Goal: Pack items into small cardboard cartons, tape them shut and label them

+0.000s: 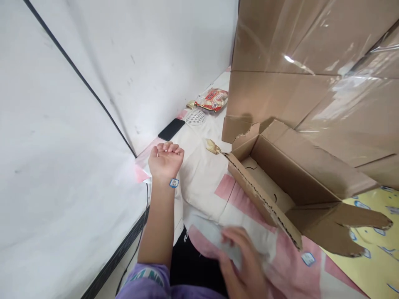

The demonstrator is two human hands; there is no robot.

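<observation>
Blurred right hand [241, 259] fingers press pink-white cloth [212, 195]; left hand [165, 160] fingers curl empty.

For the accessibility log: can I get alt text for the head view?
The left hand is curled shut near a white wall, while the blurred right hand presses a pink-and-white cloth beside an opened, torn cardboard box. A black phone and a snack packet lie farther back.

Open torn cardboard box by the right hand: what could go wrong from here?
The blurred right hand is on the pink-and-white cloth that the open torn cardboard box sits on; tugging it may tip the box. The left hand, curled near the black phone, might knock it.
</observation>
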